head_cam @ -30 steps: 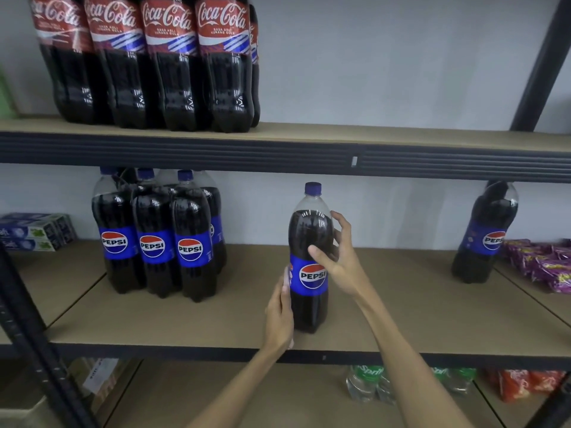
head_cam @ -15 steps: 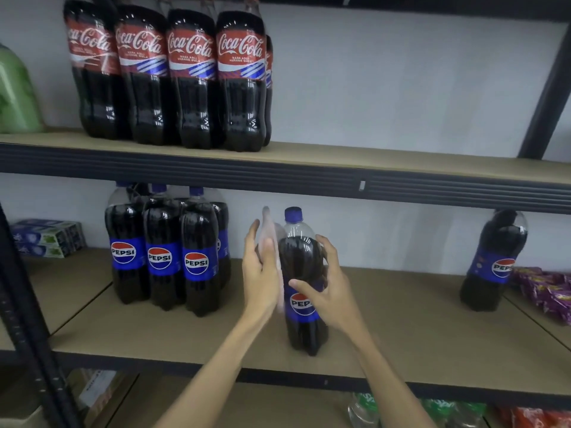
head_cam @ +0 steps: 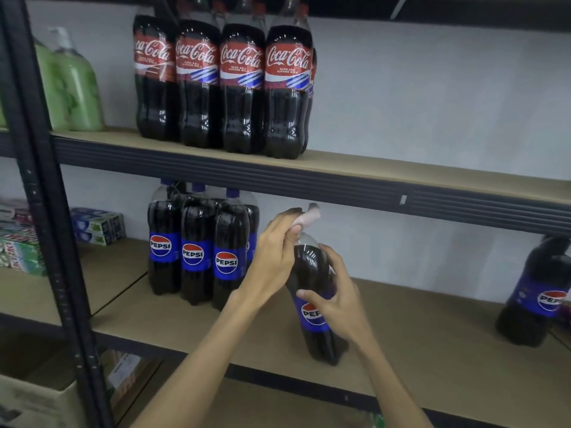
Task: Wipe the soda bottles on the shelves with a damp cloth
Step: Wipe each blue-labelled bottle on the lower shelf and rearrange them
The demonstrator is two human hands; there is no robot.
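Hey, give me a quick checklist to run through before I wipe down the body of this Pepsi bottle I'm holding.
1. Cloth in hand: ok, the left hand holds the pink cloth over the bottle's top.
2. Bottle steadied: ok, the right hand grips the Pepsi bottle at its label.
3. Bottle upright: not ok, it tilts, top leaning left.
4. Base supported: ok, it sits on the shelf, near the front edge.
5. Cap tight: cannot tell, the cloth covers it.
6. Cloth damp: cannot tell.

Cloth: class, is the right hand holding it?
No, the left hand grips the cloth at the top of the Pepsi bottle, while the right hand grips the bottle's body.
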